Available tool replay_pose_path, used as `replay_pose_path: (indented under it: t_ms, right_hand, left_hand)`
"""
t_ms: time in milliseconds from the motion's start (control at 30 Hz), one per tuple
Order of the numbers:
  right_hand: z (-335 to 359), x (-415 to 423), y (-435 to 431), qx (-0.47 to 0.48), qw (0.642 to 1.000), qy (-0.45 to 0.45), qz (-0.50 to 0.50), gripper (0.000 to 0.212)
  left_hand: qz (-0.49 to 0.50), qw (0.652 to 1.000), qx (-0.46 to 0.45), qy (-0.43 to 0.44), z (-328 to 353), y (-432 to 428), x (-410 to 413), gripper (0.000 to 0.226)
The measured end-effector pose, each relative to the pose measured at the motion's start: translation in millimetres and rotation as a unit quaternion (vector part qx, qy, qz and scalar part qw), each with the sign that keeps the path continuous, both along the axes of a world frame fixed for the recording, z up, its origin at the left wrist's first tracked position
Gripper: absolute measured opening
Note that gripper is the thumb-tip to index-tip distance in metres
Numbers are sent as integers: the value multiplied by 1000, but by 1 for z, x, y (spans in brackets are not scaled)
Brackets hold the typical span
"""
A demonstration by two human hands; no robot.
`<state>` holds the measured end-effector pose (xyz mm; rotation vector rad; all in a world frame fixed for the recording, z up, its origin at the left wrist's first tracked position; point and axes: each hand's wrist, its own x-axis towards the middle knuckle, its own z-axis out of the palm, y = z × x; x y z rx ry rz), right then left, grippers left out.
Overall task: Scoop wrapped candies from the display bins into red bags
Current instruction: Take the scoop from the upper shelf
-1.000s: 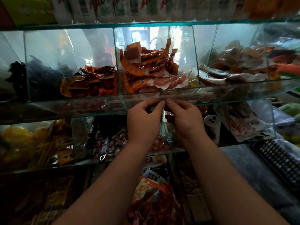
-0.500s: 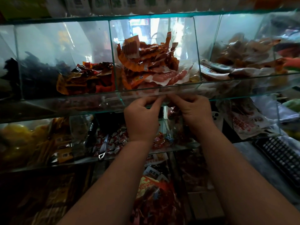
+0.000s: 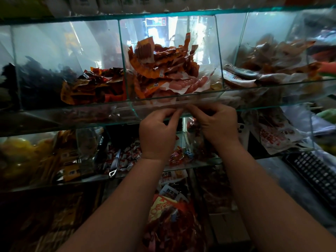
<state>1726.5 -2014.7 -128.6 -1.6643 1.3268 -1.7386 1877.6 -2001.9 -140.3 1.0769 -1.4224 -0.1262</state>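
While the fingertips are meeting at the front lip of the upper glass bin (image 3: 236,99), the left hand (image 3: 158,131) and right hand (image 3: 216,124) are curling together; whether anything is pinched, cannot tell. Wrapped candies (image 3: 127,155) are lying in the lower bin (image 3: 87,180) beside the scoop (image 3: 114,165). Judgement: a bag mouth is needing full opening before any scooping.

"What sort of place is it?"

"A snack shop. Tiered glass display bins (image 3: 72,113) hold heaps of sausage packs (image 3: 183,84) and wrapped candies (image 3: 127,155)."

"Anything more?"

"A metal scoop (image 3: 114,164) lies among the candies, and a keyboard (image 3: 314,175) sits alongside."
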Motion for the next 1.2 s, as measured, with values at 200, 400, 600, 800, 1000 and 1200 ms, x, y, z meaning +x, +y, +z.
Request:
replay_pose_path:
  t_ms: [200,400,600,800,1000,1200]
  right_hand:
    - [-3,6,13,0,1000,1,9,9]
    - [-10,17,38,69,997,34,23,11]
    - [-32,55,83,148,981,62,105,8]
    - [-71,117,99,243,947,137,158,8]
    - [-83,185,62,235,932,239,139,48]
    - [-104,232,16,275,830,481,59,68]
  left_hand:
    - [-48,995,80,37,-2,15,8,13]
    - [-82,981,177,-5,-2,34,19,7]
    - [-95,948,303,-19,-35,85,74,14]
    - [17,922,383,60,-84,136,148,14]
    - [45,904,396,156,-100,157,188,11]
    - [14,901,389,192,-100,154,200,12]
